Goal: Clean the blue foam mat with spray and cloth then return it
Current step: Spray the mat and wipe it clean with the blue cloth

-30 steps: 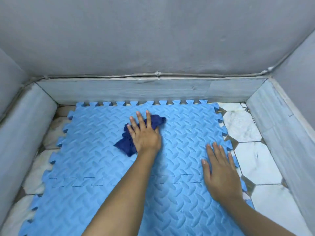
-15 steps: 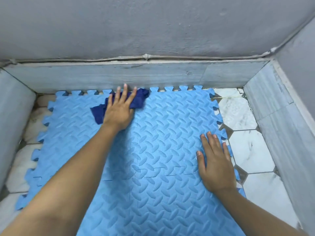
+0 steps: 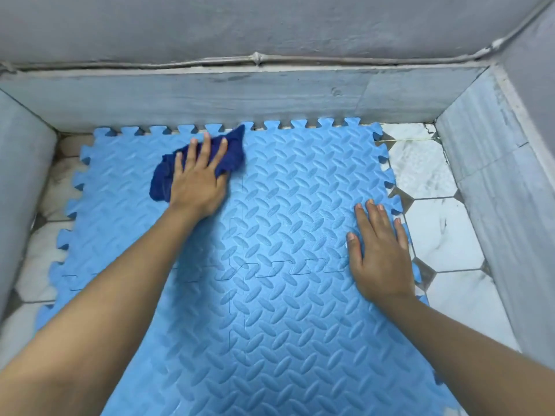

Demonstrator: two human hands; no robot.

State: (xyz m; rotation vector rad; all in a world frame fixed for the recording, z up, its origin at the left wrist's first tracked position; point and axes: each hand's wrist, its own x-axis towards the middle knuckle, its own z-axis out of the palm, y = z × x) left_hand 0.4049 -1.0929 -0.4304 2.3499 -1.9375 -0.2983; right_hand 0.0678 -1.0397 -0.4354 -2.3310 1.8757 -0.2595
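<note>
The light-blue interlocking foam mat (image 3: 285, 265) lies flat on the white marble tiled floor (image 3: 435, 235). Left hand (image 3: 198, 181) presses the crumpled dark-blue cloth (image 3: 228, 154) near the mat's far edge, fingers spread; right hand (image 3: 381, 256) rests flat, open, holding nothing.

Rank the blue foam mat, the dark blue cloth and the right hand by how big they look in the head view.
1. Light blue interlocking foam mat, by far the largest.
2 and 3. Crumpled dark blue cloth and flat right hand look alike; the left hand covers part of the cloth, so no ranking.
</note>
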